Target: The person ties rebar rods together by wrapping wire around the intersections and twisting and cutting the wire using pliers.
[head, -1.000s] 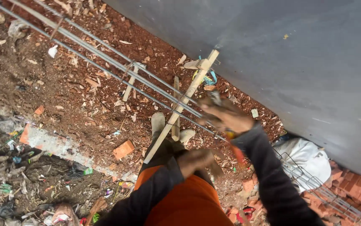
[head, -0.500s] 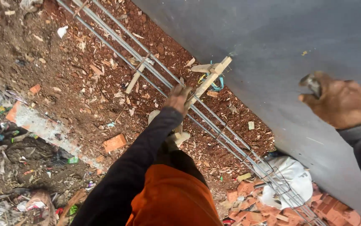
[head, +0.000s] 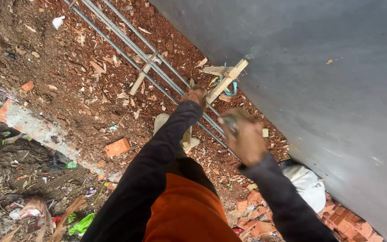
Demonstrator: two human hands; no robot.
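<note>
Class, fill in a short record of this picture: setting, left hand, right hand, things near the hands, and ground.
Setting: outdoors, red earth beside a grey wall
Left hand: on the long steel bars, by a wooden strip
Right hand: raised above the bars, closed round a small object, kind unclear
Near the hands: blue and yellow cord, white sack
Ground: brick piece, wood chips, litter
</note>
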